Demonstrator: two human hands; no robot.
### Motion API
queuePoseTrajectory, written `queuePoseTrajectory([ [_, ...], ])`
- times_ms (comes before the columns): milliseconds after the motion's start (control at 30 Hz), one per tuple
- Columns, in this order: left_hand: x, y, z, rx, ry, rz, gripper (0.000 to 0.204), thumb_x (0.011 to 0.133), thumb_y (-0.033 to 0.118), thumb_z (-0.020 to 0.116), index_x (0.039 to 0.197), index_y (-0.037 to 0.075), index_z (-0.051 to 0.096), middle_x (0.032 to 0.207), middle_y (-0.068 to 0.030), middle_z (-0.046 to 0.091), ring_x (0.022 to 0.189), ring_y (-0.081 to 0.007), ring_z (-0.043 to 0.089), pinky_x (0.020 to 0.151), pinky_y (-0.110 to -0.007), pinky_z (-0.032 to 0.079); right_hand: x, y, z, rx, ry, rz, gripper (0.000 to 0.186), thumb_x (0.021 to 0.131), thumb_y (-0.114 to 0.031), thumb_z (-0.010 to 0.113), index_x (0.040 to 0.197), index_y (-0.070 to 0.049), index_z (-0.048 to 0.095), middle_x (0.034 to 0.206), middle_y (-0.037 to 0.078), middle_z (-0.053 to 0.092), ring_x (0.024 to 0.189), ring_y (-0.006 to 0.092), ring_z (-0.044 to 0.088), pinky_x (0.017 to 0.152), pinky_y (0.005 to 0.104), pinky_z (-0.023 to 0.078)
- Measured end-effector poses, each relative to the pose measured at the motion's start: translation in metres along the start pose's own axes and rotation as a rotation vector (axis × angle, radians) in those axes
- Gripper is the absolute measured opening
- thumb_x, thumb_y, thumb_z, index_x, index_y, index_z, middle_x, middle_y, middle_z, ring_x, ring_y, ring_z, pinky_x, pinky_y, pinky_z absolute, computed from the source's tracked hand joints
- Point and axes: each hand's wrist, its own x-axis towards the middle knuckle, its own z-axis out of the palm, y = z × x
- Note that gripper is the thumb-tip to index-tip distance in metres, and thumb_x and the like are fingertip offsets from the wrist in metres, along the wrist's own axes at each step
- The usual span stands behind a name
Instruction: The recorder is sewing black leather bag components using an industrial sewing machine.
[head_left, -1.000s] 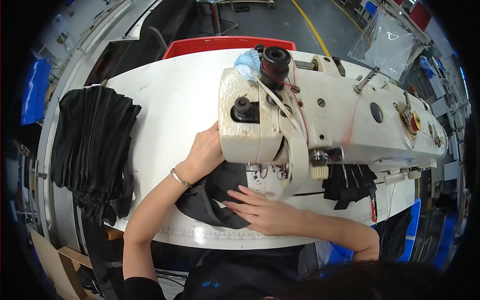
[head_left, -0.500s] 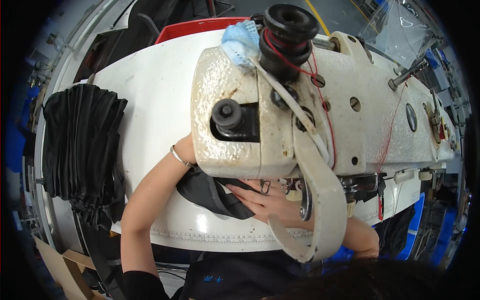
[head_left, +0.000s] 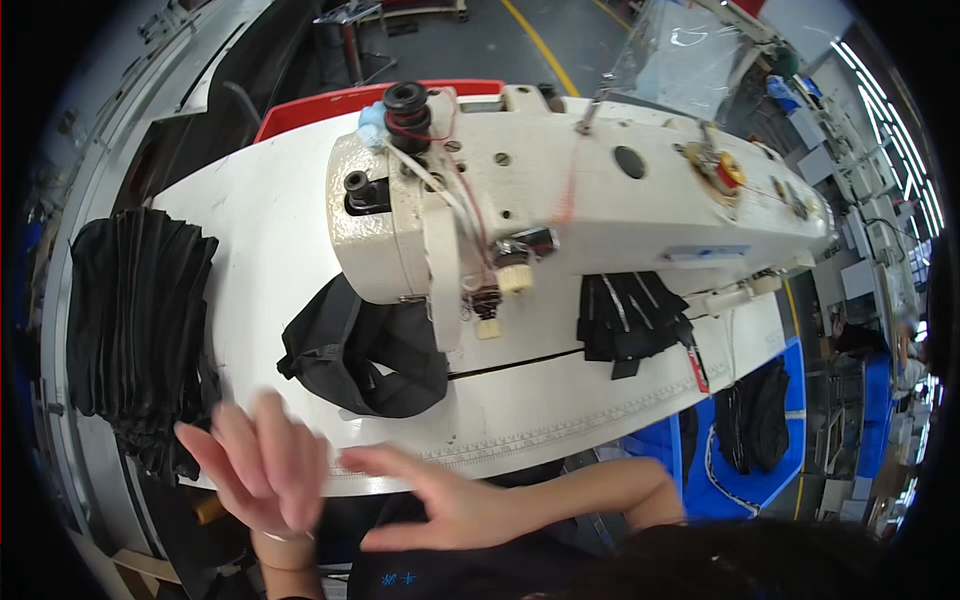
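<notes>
My left hand (head_left: 260, 465) is raised at the table's near left edge, blurred, its fingers bent loosely and apart with nothing in them. Beside it, lower and to the right, my right hand (head_left: 435, 505) hovers with fingers extended, also empty. A crumpled, looped black fabric piece (head_left: 325, 350) lies beyond both hands, at the needle end of the off-white sewing machine (head_left: 550, 175). At the table's left sits a thick stack of pleated black fabric (head_left: 130, 330); a smaller black pile (head_left: 625, 315) lies in front of the machine's arm.
The white table (head_left: 255, 220) has a ruler along its front edge. A red bin (head_left: 300, 107) stands behind it. A blue bin (head_left: 795, 410) holding black pieces is at the right, below the edge. Part of another person (head_left: 910, 365) shows at the far right.
Both hands have come off the black fabric and moved back toward me, away from the needle area, leaving the piece on the table. The head view has shifted, so the machine appears smaller.
</notes>
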Motion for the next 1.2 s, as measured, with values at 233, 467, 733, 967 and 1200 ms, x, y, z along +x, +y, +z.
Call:
queuePoseTrajectory([
  [233,-0.027,-0.048,0.005,0.391,0.306,0.170,0.040,0.098,0.037,0.040,0.070,0.008,0.043,0.072,-0.0046,0.044,0.053,-0.0139,0.042,0.050,-0.027,0.033,-0.011,0.055,0.075,0.397,-0.032,0.212,0.042,0.082,-0.013,0.068,0.117,0.001,0.049,0.113,0.008,0.055,0.109,0.0158,0.051,0.095,0.0295,0.040],
  [467,-0.027,-0.051,0.007,0.761,-0.075,0.190,0.034,0.092,0.029,0.051,0.068,0.006,0.055,0.070,-0.0062,0.053,0.057,-0.0191,0.045,0.052,-0.029,0.034,-0.032,0.057,0.051,0.002,-0.184,0.103,0.047,0.086,-0.022,0.063,0.122,0.002,0.044,0.115,0.017,0.056,0.109,0.0207,0.053,0.094,0.0313,0.041],
  [733,-0.023,-0.042,0.005,0.587,-0.115,-0.524,0.036,0.099,0.021,0.040,0.076,-0.001,0.056,0.071,-0.0063,0.054,0.059,-0.0101,0.042,0.056,-0.023,0.037,-0.012,-0.043,-0.179,-1.353,0.637,-0.069,0.014,0.078,-0.008,0.059,0.088,0.000,0.062,0.087,0.016,0.061,0.079,0.0346,0.058,0.073,0.0432,0.047],
  [967,0.020,-0.089,-0.012,0.893,-0.171,-0.792,0.020,0.093,0.019,0.054,0.091,0.000,0.059,0.081,-0.0003,0.059,0.069,-0.0050,0.046,0.064,-0.021,0.041,0.012,-0.021,-0.252,-1.369,0.756,-0.214,0.023,0.086,-0.015,0.054,0.105,-0.003,0.056,0.106,0.015,0.058,0.097,0.0299,0.056,0.085,0.0417,0.045],
  [1200,0.063,-0.144,-0.024,1.434,-0.428,-0.279,0.018,0.088,0.006,0.051,0.102,-0.004,0.055,0.091,-0.0170,0.061,0.083,-0.0299,0.058,0.077,-0.033,0.046,0.008,-0.025,-0.262,-0.535,0.908,-0.272,0.031,0.090,-0.023,0.051,0.117,-0.007,0.050,0.116,0.012,0.054,0.106,0.0275,0.052,0.090,0.0409,0.043],
])
